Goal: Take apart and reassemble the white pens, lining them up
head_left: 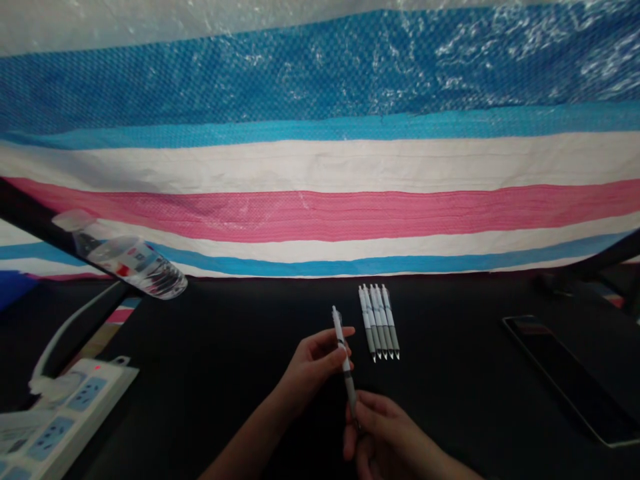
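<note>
A white pen with a grey grip [345, 360] is held between both hands above the black table, its push button pointing away from me. My left hand [316, 362] pinches the white barrel near the middle. Around the grey grip close to the tip, the fingers of my right hand [377, 423] are closed, partly hiding the point. Just beyond and to the right, several matching pens [380, 323] lie side by side in a row, tips toward me.
A clear plastic bottle [143, 267] leans at the far left. Nearer on the left is a white power strip [65, 420] with a cable and a lit red light. A black phone [570, 380] lies on the right. A striped plastic sheet [320, 217] hangs behind the table [215, 333].
</note>
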Action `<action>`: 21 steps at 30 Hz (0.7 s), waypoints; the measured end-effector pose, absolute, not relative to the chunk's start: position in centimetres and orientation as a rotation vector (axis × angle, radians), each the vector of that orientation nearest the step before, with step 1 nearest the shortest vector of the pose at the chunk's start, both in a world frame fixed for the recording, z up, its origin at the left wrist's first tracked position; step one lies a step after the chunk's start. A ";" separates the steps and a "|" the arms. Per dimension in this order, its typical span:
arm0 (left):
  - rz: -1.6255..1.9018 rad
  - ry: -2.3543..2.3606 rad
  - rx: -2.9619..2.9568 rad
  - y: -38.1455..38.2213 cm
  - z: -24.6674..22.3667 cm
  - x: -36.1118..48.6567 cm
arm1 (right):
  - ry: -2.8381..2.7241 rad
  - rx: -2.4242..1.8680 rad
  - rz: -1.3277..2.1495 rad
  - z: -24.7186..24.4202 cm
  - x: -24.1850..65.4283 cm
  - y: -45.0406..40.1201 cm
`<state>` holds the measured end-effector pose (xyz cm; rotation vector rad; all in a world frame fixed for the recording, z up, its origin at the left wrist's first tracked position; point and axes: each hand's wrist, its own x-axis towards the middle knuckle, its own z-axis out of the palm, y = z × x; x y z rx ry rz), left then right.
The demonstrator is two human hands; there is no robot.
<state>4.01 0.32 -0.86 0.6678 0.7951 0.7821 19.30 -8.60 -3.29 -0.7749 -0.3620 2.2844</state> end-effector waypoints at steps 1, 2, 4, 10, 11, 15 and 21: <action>0.795 0.807 0.664 0.3 -0.9 4.1 | -0.378 -0.787 2.277 -3.4 19.3 -8.7; 0.812 0.820 0.658 0.3 -0.9 4.1 | -0.394 -0.797 2.273 -3.6 19.3 -8.8; 0.853 0.834 0.636 0.3 -0.9 4.2 | -0.429 -0.805 2.268 -4.0 19.3 -9.1; 0.981 0.792 0.530 1.1 -0.6 3.7 | -0.473 -0.835 2.258 -4.6 19.2 -9.6; 1.013 0.791 0.513 1.3 -0.6 3.6 | -0.490 -0.835 2.253 -4.7 19.2 -9.6; 1.110 0.802 0.457 1.9 -0.8 3.3 | -0.544 -0.828 2.218 -5.3 19.0 -9.7; 1.102 0.795 0.451 1.9 -0.7 3.3 | -0.531 -0.826 2.211 -5.5 19.1 -9.7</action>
